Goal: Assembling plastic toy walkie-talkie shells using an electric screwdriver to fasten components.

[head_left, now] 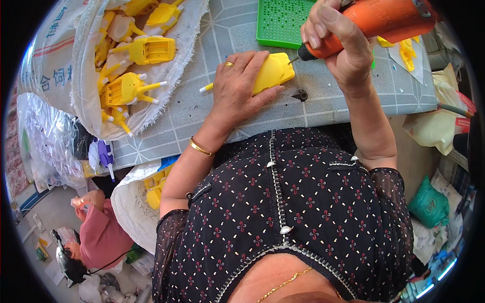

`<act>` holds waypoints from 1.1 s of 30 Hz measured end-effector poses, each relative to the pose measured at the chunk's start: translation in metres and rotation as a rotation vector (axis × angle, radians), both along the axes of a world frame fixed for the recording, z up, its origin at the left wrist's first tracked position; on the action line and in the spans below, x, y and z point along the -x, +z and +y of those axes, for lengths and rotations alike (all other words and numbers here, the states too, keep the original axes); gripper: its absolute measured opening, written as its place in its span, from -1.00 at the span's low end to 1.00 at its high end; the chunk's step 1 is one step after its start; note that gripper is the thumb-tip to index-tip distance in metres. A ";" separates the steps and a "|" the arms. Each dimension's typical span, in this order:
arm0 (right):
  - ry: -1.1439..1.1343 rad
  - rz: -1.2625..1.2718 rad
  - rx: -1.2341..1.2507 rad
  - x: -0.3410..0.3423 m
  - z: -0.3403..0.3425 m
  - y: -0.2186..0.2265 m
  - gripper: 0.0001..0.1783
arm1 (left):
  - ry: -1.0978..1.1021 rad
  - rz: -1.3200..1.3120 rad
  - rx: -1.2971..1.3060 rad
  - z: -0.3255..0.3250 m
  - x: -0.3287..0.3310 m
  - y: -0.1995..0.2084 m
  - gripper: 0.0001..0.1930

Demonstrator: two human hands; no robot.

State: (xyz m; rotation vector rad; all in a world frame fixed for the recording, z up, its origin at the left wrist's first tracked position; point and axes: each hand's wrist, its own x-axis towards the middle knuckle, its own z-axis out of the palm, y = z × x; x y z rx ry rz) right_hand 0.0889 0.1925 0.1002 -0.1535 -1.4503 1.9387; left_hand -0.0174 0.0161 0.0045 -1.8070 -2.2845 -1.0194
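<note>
My left hand [237,83] presses flat on a yellow plastic part [273,71] lying on the grey tiled tabletop [202,111], holding it down. A white peg sticks out of the part toward the left. My right hand [338,43] grips an orange electric screwdriver [384,20], whose dark tip meets the right end of the yellow part. A green perforated tray [280,22] lies just beyond the part.
A white woven sack [86,91] at the left is full of several yellow plastic parts [131,65]. More yellow pieces [404,48] lie at the right table edge. A second sack [134,202] stands below the table. Another person in pink [98,232] crouches at lower left.
</note>
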 end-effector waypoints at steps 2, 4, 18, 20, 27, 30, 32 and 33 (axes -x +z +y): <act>-0.001 -0.007 -0.006 0.000 0.000 -0.001 -0.80 | -0.002 0.006 0.000 0.000 0.000 -0.001 -0.32; -0.002 -0.016 -0.011 -0.001 -0.001 -0.002 -0.80 | -0.003 0.035 -0.006 0.001 0.000 -0.003 -0.32; -0.083 0.032 0.035 -0.005 -0.003 -0.009 -0.78 | 0.005 0.050 0.003 0.003 0.000 -0.002 -0.32; -0.087 0.026 0.034 -0.005 -0.002 -0.008 -0.78 | 0.002 0.048 0.006 0.003 0.000 -0.002 -0.32; -0.017 -0.054 -0.077 -0.006 -0.002 -0.007 -0.80 | 0.003 0.093 0.003 0.003 -0.001 -0.003 -0.32; -0.018 0.002 -0.070 0.000 -0.005 -0.011 -0.80 | 0.007 0.110 0.006 0.003 0.000 -0.003 -0.32; 0.155 0.422 -0.103 0.031 0.016 -0.045 -0.80 | -0.002 0.132 -0.002 0.006 -0.003 -0.001 -0.32; 0.342 0.827 -0.124 0.045 0.020 -0.052 -0.80 | -0.001 0.138 -0.001 0.006 -0.002 -0.002 -0.31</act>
